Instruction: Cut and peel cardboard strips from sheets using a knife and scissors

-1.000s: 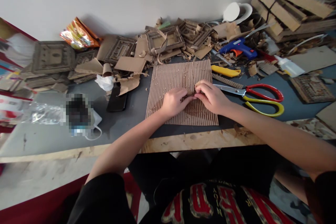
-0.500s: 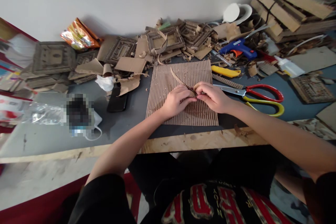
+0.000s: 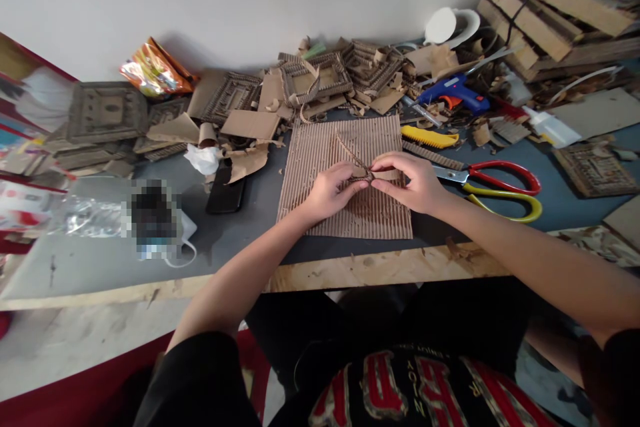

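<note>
Cardboard strip [image 3: 351, 155], narrow and ridged, one: held between the two hands above the middle of the ribbed sheet, its free end angled up and away to the left; where the fingertips meet, it seems bent, though the detail is too small to tell. Items from left to right. Foil bag [image 3: 156, 68], orange, against the wall. Tissue [image 3: 204, 159], white, crumpled, near the phone. Phone [image 3: 225, 195], dark, flat on the table, partly under torn brown paper. Ribbed sheet [image 3: 306, 153], cardboard, lying flat. Left hand [image 3: 331, 191]: thumb and fingers closed about the strip; pinching too hard would likely crush its ridges. Right hand [image 3: 417, 181]: thumb and forefinger tips pressed together on the strip, next to the left fingertips; a slip here could let the bend spring loose, and an uneven pull might tear the paper. Yellow handle [image 3: 430, 136], beyond the right hand. Glue gun [image 3: 457, 92], blue, among scraps; whether hot, cannot be told. Scissors [image 3: 510, 164], red and yellow grips, blades partly hidden behind the right hand; a careless sideways shift could knock them or graze the skin. Bottle [image 3: 555, 127], white, tipped over at far right.
</note>
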Demonstrator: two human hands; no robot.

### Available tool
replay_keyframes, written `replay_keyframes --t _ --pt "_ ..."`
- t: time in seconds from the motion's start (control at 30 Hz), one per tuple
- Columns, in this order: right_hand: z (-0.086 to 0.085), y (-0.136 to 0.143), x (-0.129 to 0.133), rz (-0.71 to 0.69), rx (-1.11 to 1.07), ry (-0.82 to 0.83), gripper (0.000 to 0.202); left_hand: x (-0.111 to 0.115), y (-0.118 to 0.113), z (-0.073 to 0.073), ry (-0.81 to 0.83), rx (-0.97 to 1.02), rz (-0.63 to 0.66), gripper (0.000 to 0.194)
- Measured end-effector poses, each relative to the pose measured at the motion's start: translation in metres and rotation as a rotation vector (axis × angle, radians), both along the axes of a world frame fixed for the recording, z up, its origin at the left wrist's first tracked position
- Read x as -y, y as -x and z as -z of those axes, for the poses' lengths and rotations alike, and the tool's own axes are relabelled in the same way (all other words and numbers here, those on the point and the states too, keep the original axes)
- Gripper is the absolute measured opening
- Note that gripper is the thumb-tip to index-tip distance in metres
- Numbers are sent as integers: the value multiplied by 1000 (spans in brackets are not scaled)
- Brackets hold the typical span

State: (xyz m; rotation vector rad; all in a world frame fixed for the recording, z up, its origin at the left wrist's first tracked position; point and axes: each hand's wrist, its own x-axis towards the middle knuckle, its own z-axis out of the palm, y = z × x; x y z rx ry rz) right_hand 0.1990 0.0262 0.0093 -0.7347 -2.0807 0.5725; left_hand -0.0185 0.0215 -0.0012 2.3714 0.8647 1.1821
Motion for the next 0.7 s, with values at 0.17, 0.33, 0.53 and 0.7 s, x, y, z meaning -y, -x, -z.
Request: replay_keyframes --t 0.17,0.33,0.53,0.7 --pt "-1 1 1 47 -22 -136 14 2 -1 -1 -57 2 -21 17" --pt "-6 1 5 13 -75 -135 10 2 -1 -4 -61 42 44 16" --pt "-5 0 2 -81 -141 181 13 -3 -1 -7 109 103 185 17" --pt "-1 2 2 -23 -118 223 19 -1 0 -6 93 105 76 21"
